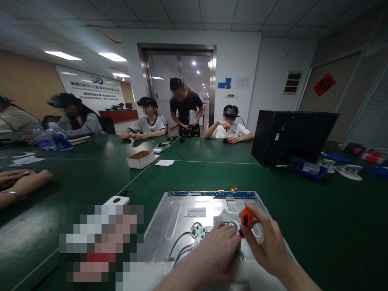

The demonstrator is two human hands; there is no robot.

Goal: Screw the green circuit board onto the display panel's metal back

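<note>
A flat silver metal panel (178, 218), like the back of a display, lies on the table before me. My right hand (266, 238) pinches an orange-and-black screwdriver handle (247, 217) between thumb and fingers above the panel's right half; its tip is hidden. Beside it, my left hand (216, 248) bends over the panel with fingers together, and what its fingertips hold is hidden. Left of those fingers sits a small pale circuit board (201, 233) with dark cables (178, 242). Along the far edge of the panel runs a blue circuit strip (194, 195).
A cardboard box (141, 160) and white paper (165, 163) stand farther back. At right are a large black casing (291, 137) and a blue tray (312, 169). To the left lies a white device (118, 200), near another person's hands (27, 182). Several people are across the green table (209, 173).
</note>
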